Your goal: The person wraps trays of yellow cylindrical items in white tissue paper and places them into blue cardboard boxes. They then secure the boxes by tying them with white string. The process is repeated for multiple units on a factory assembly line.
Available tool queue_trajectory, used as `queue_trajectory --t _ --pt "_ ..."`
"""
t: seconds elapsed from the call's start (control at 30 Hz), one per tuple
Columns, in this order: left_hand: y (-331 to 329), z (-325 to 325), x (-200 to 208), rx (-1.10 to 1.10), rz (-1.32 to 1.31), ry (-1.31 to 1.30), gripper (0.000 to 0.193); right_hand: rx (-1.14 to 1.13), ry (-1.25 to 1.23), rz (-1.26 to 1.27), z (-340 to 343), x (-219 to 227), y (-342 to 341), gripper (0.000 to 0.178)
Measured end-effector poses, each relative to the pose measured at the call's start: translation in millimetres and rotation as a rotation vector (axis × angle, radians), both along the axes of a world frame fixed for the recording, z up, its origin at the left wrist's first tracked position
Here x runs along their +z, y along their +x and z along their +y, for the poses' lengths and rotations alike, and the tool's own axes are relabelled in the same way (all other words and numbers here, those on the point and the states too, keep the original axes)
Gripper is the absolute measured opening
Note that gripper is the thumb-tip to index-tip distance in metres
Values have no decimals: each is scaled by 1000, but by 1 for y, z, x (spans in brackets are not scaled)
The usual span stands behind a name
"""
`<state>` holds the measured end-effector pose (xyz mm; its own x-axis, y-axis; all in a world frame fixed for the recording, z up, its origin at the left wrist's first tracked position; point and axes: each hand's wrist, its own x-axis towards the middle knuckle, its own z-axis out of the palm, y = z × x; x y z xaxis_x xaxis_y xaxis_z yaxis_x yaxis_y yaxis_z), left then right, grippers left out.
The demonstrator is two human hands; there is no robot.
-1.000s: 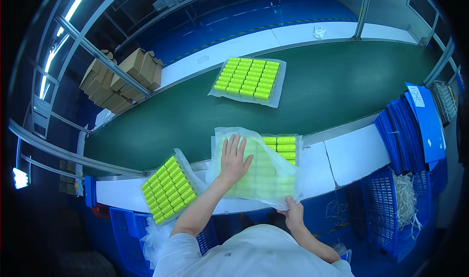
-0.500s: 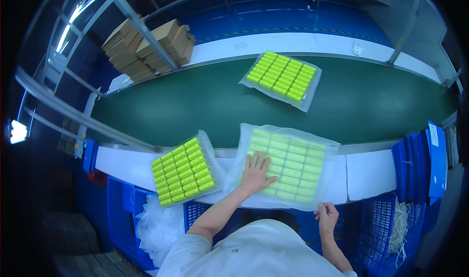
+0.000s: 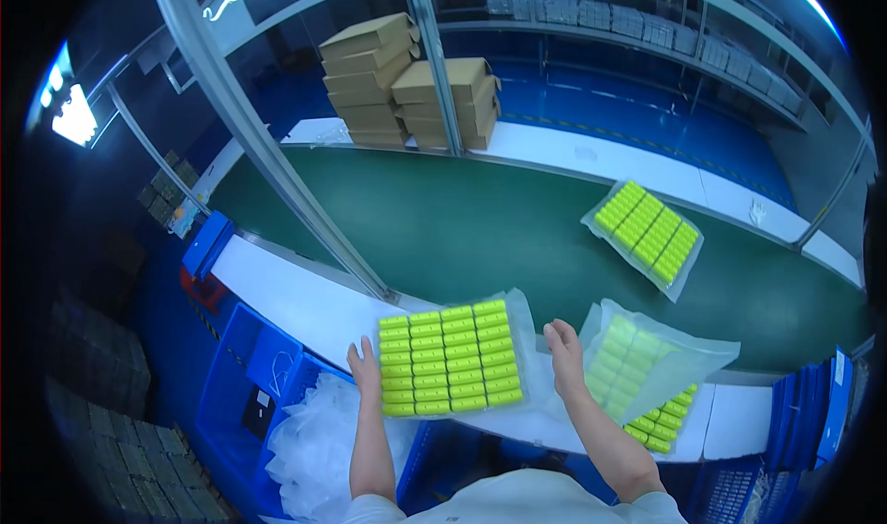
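Note:
A clear plastic pack of yellow-green battery-like cells in rows (image 3: 446, 358) lies on the white ledge in front of me. My left hand (image 3: 365, 369) is at its left edge, fingers apart, thumb side toward the cells. Beyond its right film edge, my right hand (image 3: 565, 356) is raised with fingers loosely bent and nothing visible in them. Right of that hand rests a second pack of cells (image 3: 658, 424), partly covered by a translucent plastic sheet (image 3: 688, 358). The sheet's lower side has risen, exposing cells underneath. My right forearm hides part of this pack.
A third pack (image 3: 649, 231) lies on the green conveyor belt (image 3: 443, 219). Brown cartons (image 3: 370, 80) stack behind it. A metal post (image 3: 277, 168) rises at left. Blue crates (image 3: 242, 376) and crumpled clear plastic (image 3: 323, 450) are below; blue folders (image 3: 813, 399) stand right.
The view has turned left. My left hand has left the right pack for the left pack's edge. My right hand has released the sheet's corner and moved left; the sheet has lifted and shifted.

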<state>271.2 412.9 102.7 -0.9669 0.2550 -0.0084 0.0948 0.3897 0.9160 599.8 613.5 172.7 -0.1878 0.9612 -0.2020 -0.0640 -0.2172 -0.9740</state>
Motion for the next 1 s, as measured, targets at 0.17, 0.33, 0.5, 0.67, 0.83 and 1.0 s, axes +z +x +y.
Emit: queue_trajectory --t 0.17,0.33,0.5,0.67,0.83,1.0 --pt "-41 -41 -69 -407 -893 129 86 -170 -308 -204 51 -99 -31 61" --pt "-70 -65 -112 -427 -1066 311 110 57 -575 -190 -6 -128 -29 62" --pt "-84 -95 -85 -124 -330 50 75 463 357 -688 -13 -16 -19 51" --pt "34 14 69 -367 269 226 35 86 696 -1228 78 74 139 46" --pt "259 123 146 -1485 476 344 54 102 266 -1640 63 26 284 56" --pt "394 185 65 -1897 1060 -1 79 -23 -37 -1586 -11 5 348 59"
